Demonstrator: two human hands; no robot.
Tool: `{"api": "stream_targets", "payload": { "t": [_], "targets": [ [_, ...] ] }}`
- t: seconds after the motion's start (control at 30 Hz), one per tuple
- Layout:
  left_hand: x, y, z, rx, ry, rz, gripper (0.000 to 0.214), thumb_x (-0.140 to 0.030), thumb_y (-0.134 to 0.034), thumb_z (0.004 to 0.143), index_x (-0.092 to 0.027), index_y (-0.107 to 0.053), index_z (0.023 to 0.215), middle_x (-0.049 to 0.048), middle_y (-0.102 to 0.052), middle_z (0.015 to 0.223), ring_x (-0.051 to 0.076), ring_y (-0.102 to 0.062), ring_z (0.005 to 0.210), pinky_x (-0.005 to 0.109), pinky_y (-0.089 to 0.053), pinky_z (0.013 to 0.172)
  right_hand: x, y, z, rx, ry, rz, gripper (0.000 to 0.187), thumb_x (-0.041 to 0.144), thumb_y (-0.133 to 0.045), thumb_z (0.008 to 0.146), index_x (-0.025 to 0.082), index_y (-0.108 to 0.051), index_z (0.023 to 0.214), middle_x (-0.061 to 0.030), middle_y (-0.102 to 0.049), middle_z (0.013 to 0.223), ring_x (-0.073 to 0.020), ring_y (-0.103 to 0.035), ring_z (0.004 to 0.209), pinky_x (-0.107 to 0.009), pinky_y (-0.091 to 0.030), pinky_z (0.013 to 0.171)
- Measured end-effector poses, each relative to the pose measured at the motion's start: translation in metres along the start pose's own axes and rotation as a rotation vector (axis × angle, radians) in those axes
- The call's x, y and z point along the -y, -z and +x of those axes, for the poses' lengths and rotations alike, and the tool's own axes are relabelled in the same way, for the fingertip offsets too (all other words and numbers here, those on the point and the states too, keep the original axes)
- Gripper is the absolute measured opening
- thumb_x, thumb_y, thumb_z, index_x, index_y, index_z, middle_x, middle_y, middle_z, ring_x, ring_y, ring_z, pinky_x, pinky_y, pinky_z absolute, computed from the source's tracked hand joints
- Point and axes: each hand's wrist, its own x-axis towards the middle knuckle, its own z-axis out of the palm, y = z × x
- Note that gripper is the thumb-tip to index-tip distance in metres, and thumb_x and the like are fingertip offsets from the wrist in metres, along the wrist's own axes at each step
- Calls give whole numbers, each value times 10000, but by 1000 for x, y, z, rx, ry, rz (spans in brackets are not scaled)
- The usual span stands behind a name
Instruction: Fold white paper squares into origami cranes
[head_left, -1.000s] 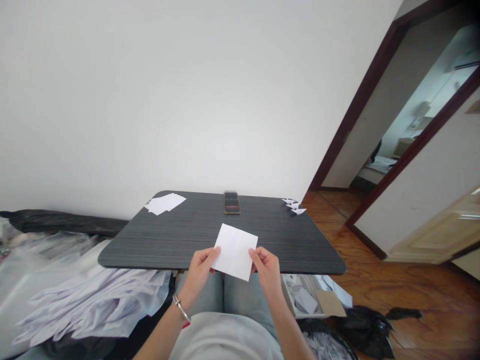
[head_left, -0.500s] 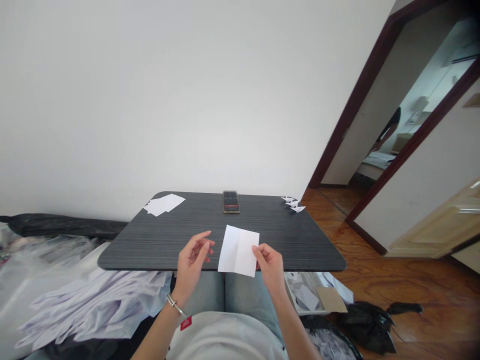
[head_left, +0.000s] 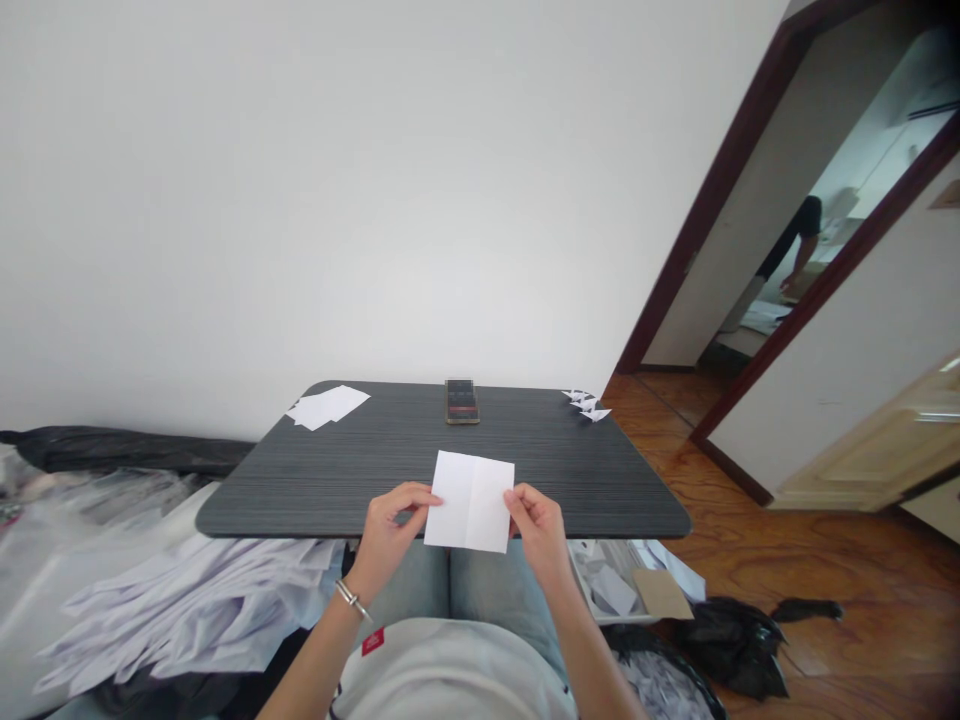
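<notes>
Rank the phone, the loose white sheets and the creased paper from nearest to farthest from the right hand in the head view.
1. Creased paper: nearest, held at its right edge by the right hand.
2. Phone: ahead and to the left, toward the far edge of the table.
3. Loose white sheets: farthest, at the far left corner.

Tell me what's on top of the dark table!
A phone lies in the middle at the back, white sheets at the back left, and small folded papers at the back right. The held paper hides part of the table, so I can't see what's behind it.
</notes>
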Motion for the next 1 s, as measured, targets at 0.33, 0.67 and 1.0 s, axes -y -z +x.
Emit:
{"api": "stream_targets", "payload": {
  "t": [0.33, 0.67, 1.0],
  "targets": [
    [-4, 2, 0, -48, 20, -42, 158, -108, -541, 722, -168, -683, 688, 45, -662, 704, 144, -608, 664, 223, -476, 584, 3, 0, 1, -1, -20, 46, 294, 384, -540, 770, 160, -510, 581, 41, -483, 456, -81, -434, 406, -187, -361, 393],
    [-6, 4, 1, -87, 38, -111, 143, -124, -564, 700, -170, -679, 630, 41, -656, 665, 151, -603, 649, 233, -472, 579, 8, -2, -1, -8, -61, 88, 310, 431, -565, 740, 159, -530, 595, 39, -483, 458, -88, -423, 402, -198, -356, 393],
    [-7, 5, -1, -115, 10, -106, 141, -120, -570, 705, -170, -678, 629, 34, -647, 658, 149, -595, 657, 237, -451, 602, 12, -3, -4, 36, -41, 142, 307, 421, -534, 769, 162, -512, 605, 37, -483, 479, -91, -431, 421, -196, -362, 410]
  ]
}}
